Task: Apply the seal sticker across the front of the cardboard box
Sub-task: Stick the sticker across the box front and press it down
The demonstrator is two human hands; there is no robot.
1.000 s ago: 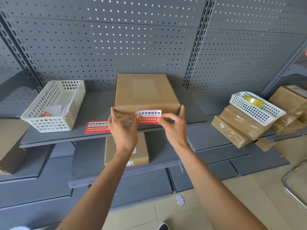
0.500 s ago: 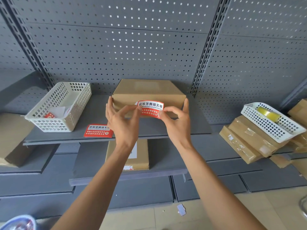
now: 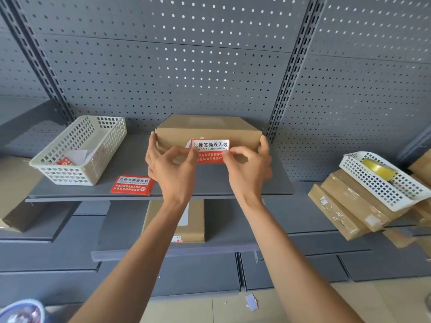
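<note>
Closest in, the seal sticker (image 3: 211, 150) is pinched at its two lower corners: the left hand (image 3: 171, 170) is closed on the left edge with thumb and forefinger, and the right hand (image 3: 249, 167) is closed on the right edge the same way. The spare fingers of both hands are spread against the side corners of the cardboard box (image 3: 207, 134), so the box is being steadied too.

The sticker is held flat in front of the box's front face, roughly centred, its top edge near the upper front edge of the box. Whether it's actually stuck down yet can't be told, tbh.

Left of the box, a small stack of spare stickers (image 3: 131, 184) is lying on the same shelf (image 3: 275, 183), and further left of it a white basket (image 3: 80, 149) is parked.

What could go wrong from here, as a guess: if one corner gets pressed first, the sticker could end up crooked or wrinkled. The box is light-looking and backed only by the pegboard (image 3: 175, 73) behind it, so it could be shoved backwards when pressure is applied. Fingertips left on the adhesive could also lift a corner on release.
</note>
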